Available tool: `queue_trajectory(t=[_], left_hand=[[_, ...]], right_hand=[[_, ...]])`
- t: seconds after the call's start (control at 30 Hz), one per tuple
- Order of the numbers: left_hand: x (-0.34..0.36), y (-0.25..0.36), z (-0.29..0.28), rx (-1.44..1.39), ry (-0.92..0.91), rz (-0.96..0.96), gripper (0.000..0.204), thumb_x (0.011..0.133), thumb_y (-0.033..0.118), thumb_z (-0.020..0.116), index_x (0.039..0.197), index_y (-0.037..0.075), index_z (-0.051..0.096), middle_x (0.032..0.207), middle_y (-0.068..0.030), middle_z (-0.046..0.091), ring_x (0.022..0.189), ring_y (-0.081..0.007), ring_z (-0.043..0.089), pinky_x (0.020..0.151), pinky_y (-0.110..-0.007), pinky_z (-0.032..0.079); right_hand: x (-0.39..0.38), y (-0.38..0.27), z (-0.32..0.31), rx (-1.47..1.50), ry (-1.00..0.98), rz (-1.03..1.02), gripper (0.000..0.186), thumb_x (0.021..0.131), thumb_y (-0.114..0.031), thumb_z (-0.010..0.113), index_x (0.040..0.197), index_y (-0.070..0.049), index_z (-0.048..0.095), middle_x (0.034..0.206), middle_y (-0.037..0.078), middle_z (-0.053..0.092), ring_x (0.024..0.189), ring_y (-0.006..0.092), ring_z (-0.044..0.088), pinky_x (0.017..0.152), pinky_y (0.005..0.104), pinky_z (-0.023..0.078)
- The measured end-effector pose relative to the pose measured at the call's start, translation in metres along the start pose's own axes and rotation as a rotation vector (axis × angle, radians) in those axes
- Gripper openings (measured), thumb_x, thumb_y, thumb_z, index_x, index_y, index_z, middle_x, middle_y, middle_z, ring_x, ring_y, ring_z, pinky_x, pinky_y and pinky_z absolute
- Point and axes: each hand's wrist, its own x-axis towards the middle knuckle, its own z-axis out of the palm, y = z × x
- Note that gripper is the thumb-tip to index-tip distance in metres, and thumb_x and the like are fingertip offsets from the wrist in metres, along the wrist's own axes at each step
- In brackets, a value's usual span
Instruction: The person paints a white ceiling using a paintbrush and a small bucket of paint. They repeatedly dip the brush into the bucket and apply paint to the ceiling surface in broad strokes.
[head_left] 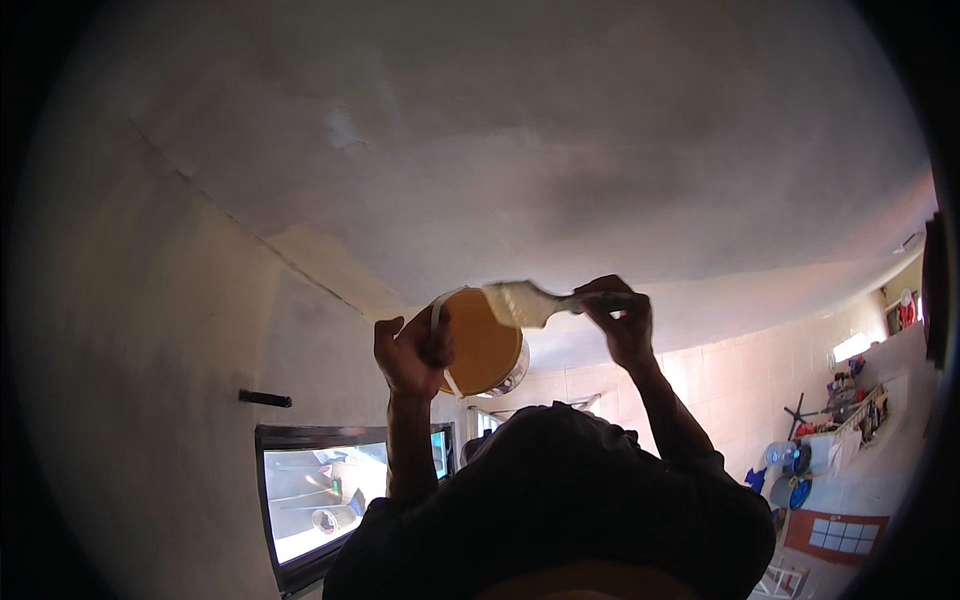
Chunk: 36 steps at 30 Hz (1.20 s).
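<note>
Both my arms are raised, with a pale wall or ceiling surface beyond them. My left hand is closed on a bucket at its white handle strap. The bucket is round and orange-yellow on the side facing me, and paint inside cannot be made out. In my right hand, a wide flat paintbrush is gripped by its handle between thumb and fingers. Its pale, wet-looking head points left and overlaps the upper edge of the bucket. Whether brush and bucket touch, I cannot tell.
A dark-framed window is at lower left, with a short black bar on the wall above it. A thin crack crosses the surface. At far right are a shelf with clutter, blue containers and a reddish-brown framed panel.
</note>
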Motion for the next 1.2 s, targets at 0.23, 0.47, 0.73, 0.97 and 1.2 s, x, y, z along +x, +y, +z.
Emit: queue_trajectory(t=[0.23,0.47,0.73,0.97,1.2], left_hand=[[-0.010,-0.014,-0.018,0.074,-0.003,0.080,0.066,0.079,0.048,0.038,0.116,-0.005,0.055,0.063,0.0017,0.045,0.047,-0.0093,0.029,0.045,-0.025,0.023],[-0.016,-0.009,-0.048,0.040,0.038,0.068,0.061,0.077,0.048,0.041,0.110,-0.002,0.056,0.061,0.0016,0.042,0.047,-0.0093,0.028,0.044,-0.026,0.022],[-0.010,-0.004,-0.051,0.052,0.055,0.059,0.058,0.078,0.048,0.041,0.104,-0.001,0.057,0.059,0.0029,0.036,0.047,-0.0087,0.025,0.044,-0.025,0.020],[-0.006,-0.008,-0.060,0.024,-0.009,0.051,0.057,0.080,0.045,0.037,0.104,-0.003,0.058,0.058,0.0025,0.039,0.044,-0.0075,0.021,0.042,-0.024,0.020],[0.003,-0.017,-0.089,-0.039,-0.020,0.057,0.057,0.081,0.044,0.038,0.105,-0.004,0.058,0.058,0.0026,0.041,0.044,-0.0072,0.021,0.042,-0.024,0.019]], right_hand=[[0.088,-0.007,0.044,0.027,0.127,-0.292,0.016,0.084,-0.003,0.070,0.100,-0.001,0.071,0.097,0.009,0.068,0.091,0.0170,0.064,0.080,0.0286,0.051],[0.161,-0.005,0.171,0.090,0.134,-0.446,0.023,0.078,-0.015,0.075,0.101,-0.011,0.073,0.090,0.011,0.068,0.085,0.0267,0.064,0.077,0.0371,0.052],[0.145,0.034,0.064,0.023,0.378,-0.255,0.020,0.080,-0.009,0.075,0.100,-0.009,0.073,0.096,0.006,0.072,0.084,0.0184,0.068,0.079,0.0313,0.054],[0.105,0.071,-0.147,-0.277,0.746,-0.228,0.019,0.089,-0.014,0.066,0.105,-0.003,0.070,0.095,0.006,0.072,0.087,0.0135,0.066,0.079,0.0276,0.050],[0.063,0.038,-0.134,-0.399,0.818,-0.179,0.018,0.090,-0.006,0.062,0.105,0.001,0.069,0.096,0.008,0.071,0.090,0.0156,0.067,0.079,0.0278,0.050]])
